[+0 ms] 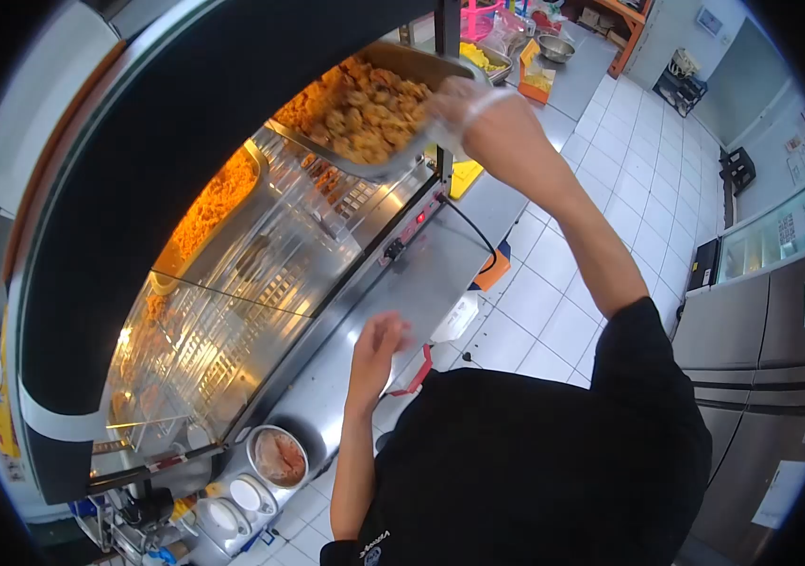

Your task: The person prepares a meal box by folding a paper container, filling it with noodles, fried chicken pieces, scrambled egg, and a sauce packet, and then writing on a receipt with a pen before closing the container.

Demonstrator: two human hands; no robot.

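The right hand [462, 106] is reaching to the near end of the metal tray [382, 171], up inside the warm glass case. It is wearing a thin, clear glove. It is moving and looking blurry, so I cannot tell if its fingers are gripping. The left hand [379, 347] is hanging low, far from the right one, over the shiny bench [393, 275]. It is looking empty, with its fingers bending a little, but blur is hiding how far they are closing.

The tray could be tipping if the glove is catching on its rim and pulling it down. Then bits could be spilling onto the case floor or the bench. The loose glove could also be slipping on grease and dropping a piece. The wrist could be getting burned if it is touching hot metal. A sleeve or arm could be snagging the black cord [489, 243] if it is swinging too low.

The fried pieces [369, 111] are lying in a lumpy heap in the tray. They are looking golden brown and crispy, and the lamp light is making some glow orange.
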